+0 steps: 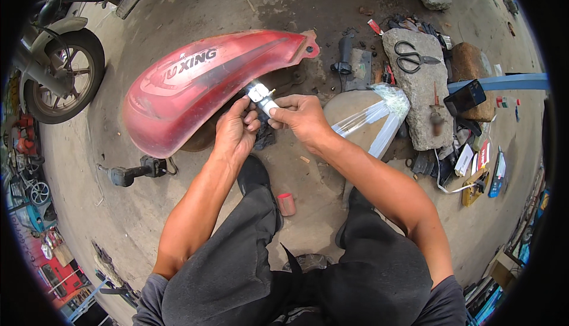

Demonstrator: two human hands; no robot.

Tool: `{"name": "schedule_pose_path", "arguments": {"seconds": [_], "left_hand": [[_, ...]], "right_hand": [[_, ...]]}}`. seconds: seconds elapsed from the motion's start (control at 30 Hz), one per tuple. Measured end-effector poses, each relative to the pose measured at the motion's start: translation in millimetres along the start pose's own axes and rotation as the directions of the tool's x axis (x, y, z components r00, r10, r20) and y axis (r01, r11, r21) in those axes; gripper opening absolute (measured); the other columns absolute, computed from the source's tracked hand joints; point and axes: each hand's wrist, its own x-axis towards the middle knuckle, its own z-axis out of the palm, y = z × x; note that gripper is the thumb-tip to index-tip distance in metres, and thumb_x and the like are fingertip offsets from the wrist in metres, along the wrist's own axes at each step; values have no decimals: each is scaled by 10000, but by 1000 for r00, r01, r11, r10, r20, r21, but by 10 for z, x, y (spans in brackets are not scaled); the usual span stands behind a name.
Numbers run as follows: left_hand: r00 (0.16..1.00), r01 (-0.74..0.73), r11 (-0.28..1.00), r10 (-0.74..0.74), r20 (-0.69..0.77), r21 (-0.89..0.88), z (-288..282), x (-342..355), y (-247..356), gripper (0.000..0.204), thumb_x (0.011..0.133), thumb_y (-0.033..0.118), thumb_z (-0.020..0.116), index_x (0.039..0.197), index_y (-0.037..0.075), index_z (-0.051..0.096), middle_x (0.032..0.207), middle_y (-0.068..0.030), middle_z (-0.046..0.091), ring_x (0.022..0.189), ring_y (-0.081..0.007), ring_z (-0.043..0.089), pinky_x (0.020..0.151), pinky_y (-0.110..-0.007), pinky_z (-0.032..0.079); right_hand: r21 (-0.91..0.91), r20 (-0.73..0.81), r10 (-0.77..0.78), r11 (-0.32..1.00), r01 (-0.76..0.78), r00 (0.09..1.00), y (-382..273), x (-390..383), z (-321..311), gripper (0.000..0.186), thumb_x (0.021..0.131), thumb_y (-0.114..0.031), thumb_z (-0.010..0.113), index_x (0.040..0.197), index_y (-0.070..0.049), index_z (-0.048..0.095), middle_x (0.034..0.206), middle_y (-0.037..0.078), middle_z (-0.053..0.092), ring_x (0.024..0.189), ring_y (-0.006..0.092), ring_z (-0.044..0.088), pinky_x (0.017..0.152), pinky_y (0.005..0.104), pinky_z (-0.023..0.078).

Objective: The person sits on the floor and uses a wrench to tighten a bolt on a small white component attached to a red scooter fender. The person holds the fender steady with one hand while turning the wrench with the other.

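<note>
Both my hands are at a small white and silver cylindrical fitting with a short brass-coloured spout on its side. My left hand pinches its lower left side between thumb and curled fingers. From the right, my right hand grips the fitting's white lower end with thumb and fingers. Just beyond the hands, a red motorcycle fuel tank with worn paint lies on its side on the ground. Its lower right edge comes close to the fitting; whether the two touch I cannot tell. Below the fingers is a dark crumpled thing.
A short red tube stands between my feet. Right of the hands lies a clear plastic bag. Black scissors rest on a concrete block, near a brown stone. A motorcycle wheel is at far left, above a dark mechanical part.
</note>
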Motion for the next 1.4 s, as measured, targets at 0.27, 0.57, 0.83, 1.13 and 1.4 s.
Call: {"name": "schedule_pose_path", "arguments": {"seconds": [0.27, 0.57, 0.83, 1.13, 1.4], "left_hand": [[1000, -21, 1000, 21, 12, 6, 18, 2, -23, 113, 919, 80, 615, 911, 1, 535, 812, -56, 506, 582, -85, 400, 461, -222, 315], [998, -62, 997, 62, -4, 47, 24, -12, -36, 119, 903, 80, 631, 884, 2, 542, 801, -56, 516, 574, -87, 411, 464, -234, 327], [997, -70, 993, 71, -13, 98, 13, -33, -50, 160, 924, 134, 623, 924, -2, 539, 818, -46, 521, 597, -88, 413, 464, -222, 321], [996, -93, 991, 94, -9, 97, 8, -36, -35, 138, 905, 101, 645, 905, -13, 569, 795, -62, 555, 550, -80, 421, 451, -234, 322], [998, -71, 995, 71, 3, 65, -7, -14, -45, 129, 920, 101, 630, 929, -7, 559, 804, -65, 542, 558, -80, 412, 452, -222, 321]], "right_hand": [[-28, 28, 8, 1000, -7, 1000, 5, 4, -44, 297, 851, -55, 701, 1073, 122, 615, 876, 129, 689, 727, 141, 658, 650, 254, 521], [-12, 36, 15, 1000, -15, 999, 31, 25, -48, 297, 850, -45, 696, 1074, 131, 609, 881, 137, 685, 731, 150, 659, 660, 264, 536], [2, 4, 14, 1000, -14, 1000, 16, 28, -7, 267, 828, -4, 679, 1038, 147, 613, 868, 142, 680, 708, 145, 653, 630, 251, 534], [-16, 6, 13, 1000, -13, 1000, 29, 24, -10, 253, 830, -11, 679, 1031, 132, 622, 853, 127, 681, 705, 140, 652, 630, 249, 536], [-18, 11, 7, 1000, -7, 1000, 52, 39, -23, 248, 844, -26, 677, 1038, 122, 635, 858, 115, 683, 708, 133, 649, 630, 246, 534]]}}
